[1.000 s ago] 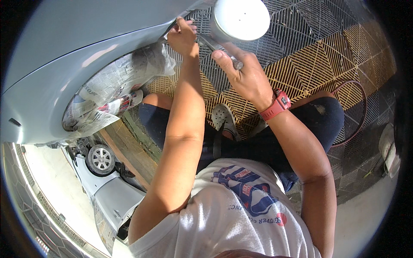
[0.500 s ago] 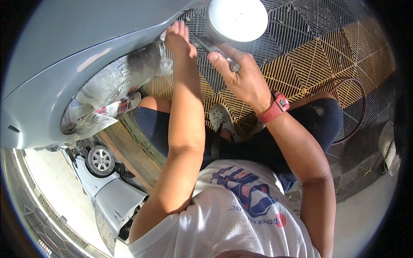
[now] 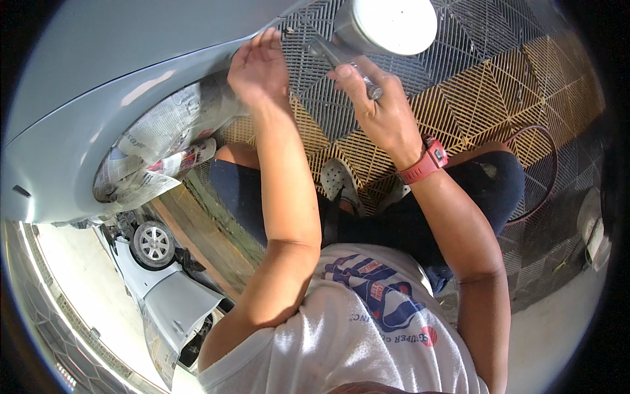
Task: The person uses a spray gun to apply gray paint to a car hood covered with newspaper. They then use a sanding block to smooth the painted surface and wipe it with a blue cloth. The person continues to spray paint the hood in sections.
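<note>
the right hand point(image 3: 388, 108) is closed round a silvery spray gun point(image 3: 325, 54), thumb laid along the top of its body and fingers curled beneath. the gun is held to the right of the grey car panel point(image 3: 141, 49), above the slatted floor point(image 3: 472, 98) and clear of the paintwork. its long axis slants – the front end reaches forward and leftward, aimed towards the side where the panel's lower edge runs, while the rear end lies by the base of the thumb, farther from the panel. the white round cup point(image 3: 394, 23) rides over the gun, on the side farther from the panel, its lid facing up to the camera.

the left hand point(image 3: 260, 73) is empty, fingers stretched out and only slightly parted, just beside the panel's lower edge; the hand is blurred, so i cannot tell whether the fingertips touch it. newspaper point(image 3: 164, 128) fills the wheel opening in the panel.

the step in hand looks like tending to that edge with the bare hand while the gun waits off to one side. the next move, i judge, calls for the left hand to be out of the gun's line – and for the cup to be kept level near the panel.
</note>
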`<state>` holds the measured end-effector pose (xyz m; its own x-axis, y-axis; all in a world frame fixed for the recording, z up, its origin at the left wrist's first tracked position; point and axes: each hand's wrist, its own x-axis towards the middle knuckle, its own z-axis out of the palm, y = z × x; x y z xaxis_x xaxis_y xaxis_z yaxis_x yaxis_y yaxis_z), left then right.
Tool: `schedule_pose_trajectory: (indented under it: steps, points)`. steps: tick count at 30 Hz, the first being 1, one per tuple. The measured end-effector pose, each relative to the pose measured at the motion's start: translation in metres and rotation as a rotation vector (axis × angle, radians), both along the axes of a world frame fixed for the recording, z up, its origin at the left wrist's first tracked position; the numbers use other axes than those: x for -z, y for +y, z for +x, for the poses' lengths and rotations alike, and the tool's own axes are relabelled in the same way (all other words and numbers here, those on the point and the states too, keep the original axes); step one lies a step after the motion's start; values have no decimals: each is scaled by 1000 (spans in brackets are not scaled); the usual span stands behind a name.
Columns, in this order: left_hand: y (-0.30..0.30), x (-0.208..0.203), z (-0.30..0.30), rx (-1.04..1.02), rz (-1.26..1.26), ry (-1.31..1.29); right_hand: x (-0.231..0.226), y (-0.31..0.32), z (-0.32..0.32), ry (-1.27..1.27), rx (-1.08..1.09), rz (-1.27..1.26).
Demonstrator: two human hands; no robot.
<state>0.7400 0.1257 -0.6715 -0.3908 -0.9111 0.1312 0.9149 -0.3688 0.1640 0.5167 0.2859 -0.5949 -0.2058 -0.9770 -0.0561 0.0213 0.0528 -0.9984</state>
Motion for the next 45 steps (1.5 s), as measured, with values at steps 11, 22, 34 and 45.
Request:
schedule_pose_trajectory:
  steps: [11, 22, 34, 45]
  points:
    - [-11, -17, -17, -258, 411, -216, -7, 1, -2, -16, -112, -85]
    - [-29, 18, -13, -203, 232, -660, -8, 1, -6, 17, -105, -59]
    - [-26, 41, 9, -219, 448, -468, -5, 4, -6, 5, -86, -55]
    - [-35, 62, 17, -244, 380, -383, -3, 1, 2, 35, -106, -56]
